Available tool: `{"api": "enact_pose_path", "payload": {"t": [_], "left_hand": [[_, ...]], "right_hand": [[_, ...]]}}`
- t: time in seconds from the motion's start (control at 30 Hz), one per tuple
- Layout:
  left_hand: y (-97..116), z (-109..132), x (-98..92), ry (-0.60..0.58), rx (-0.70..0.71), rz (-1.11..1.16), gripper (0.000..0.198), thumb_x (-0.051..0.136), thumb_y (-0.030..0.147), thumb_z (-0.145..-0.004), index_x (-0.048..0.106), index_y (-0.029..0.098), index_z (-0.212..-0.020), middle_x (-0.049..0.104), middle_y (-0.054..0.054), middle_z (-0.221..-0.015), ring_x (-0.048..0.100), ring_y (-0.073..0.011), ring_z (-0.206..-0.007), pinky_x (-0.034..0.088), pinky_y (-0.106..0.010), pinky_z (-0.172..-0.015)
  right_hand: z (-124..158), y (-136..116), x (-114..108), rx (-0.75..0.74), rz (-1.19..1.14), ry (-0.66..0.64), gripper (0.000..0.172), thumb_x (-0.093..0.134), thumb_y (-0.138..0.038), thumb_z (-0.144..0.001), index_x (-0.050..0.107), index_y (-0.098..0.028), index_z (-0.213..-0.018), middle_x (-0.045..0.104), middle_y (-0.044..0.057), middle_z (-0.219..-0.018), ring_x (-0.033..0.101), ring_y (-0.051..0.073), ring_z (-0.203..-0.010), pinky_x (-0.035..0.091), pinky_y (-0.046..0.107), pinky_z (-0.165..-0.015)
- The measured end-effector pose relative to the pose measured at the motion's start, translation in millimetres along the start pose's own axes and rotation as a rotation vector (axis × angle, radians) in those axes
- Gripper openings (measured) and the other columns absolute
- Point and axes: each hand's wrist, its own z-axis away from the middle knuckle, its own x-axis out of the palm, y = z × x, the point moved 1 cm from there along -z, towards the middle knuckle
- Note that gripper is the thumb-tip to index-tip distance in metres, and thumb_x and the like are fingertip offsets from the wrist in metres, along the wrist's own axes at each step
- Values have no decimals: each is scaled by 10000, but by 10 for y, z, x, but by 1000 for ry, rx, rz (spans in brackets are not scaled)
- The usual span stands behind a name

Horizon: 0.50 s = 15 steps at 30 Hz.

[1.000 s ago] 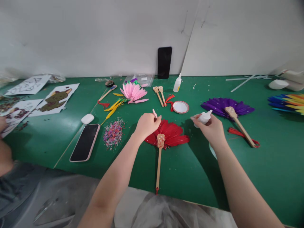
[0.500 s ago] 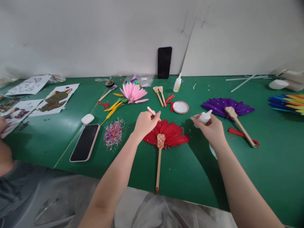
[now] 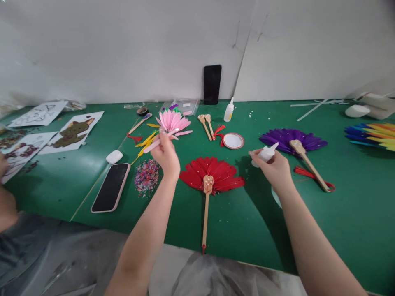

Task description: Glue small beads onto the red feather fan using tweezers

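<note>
My left hand (image 3: 166, 154) is closed around pink tweezers (image 3: 153, 146), above the table near the pink feather fan (image 3: 173, 120) and a pile of colourful small bits (image 3: 147, 176). My right hand (image 3: 276, 166) grips a small white glue bottle (image 3: 267, 153), its nozzle tilted up and to the right. Between my arms lies a red feather fan (image 3: 212, 172) with tiny white dots on its feathers. Its wooden handle (image 3: 205, 220) points toward me, and pearl-like beads sit on the handle's head. Under my right wrist, a round pale dish (image 3: 275, 197) is partly hidden.
A purple feather fan (image 3: 285, 137) and a multicoloured fan (image 3: 372, 137) lie to the right. Behind are a round lid (image 3: 233, 141), another glue bottle (image 3: 228, 111) and a propped phone (image 3: 212, 84). At left lie a phone (image 3: 111, 188) and a person's arm (image 3: 6, 201).
My left hand has moved left with the tweezers, from above the red fan to near the pink fan. The right hand still holds the glue bottle in nearly the same place.
</note>
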Motion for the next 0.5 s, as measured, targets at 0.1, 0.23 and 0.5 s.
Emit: {"api": "enact_pose_path", "payload": {"t": [0.1, 0.23, 0.5], "left_hand": [[-47, -131, -31, 123, -119, 149, 376, 519, 429, -829, 487, 172, -556, 289, 92, -417, 215, -41, -335, 161, -219, -358], [-108, -137, 5, -52, -175, 85, 391, 595, 428, -772, 500, 157, -506, 282, 90, -389, 222, -32, -332, 129, -223, -354], [15, 286, 173, -574, -508, 118, 400, 605, 452, -763, 501, 168, -502, 284, 88, -345, 227, -33, -316, 140, -225, -371]], "right_hand": [[-5, -7, -10, -13, 1, 24, 294, 699, -420, -680, 654, -173, -831, 668, 53, -762, 591, 181, -648, 470, 311, -613], [-55, 13, -24, -41, 20, 62, 292, 696, -422, -668, 653, -168, -807, 689, 69, -791, 609, 200, -666, 484, 341, -652], [-176, 153, -61, -60, 39, 92, 527, 740, -435, -632, 594, -173, -1065, 699, 92, -911, 644, 254, -825, 484, 420, -790]]}}
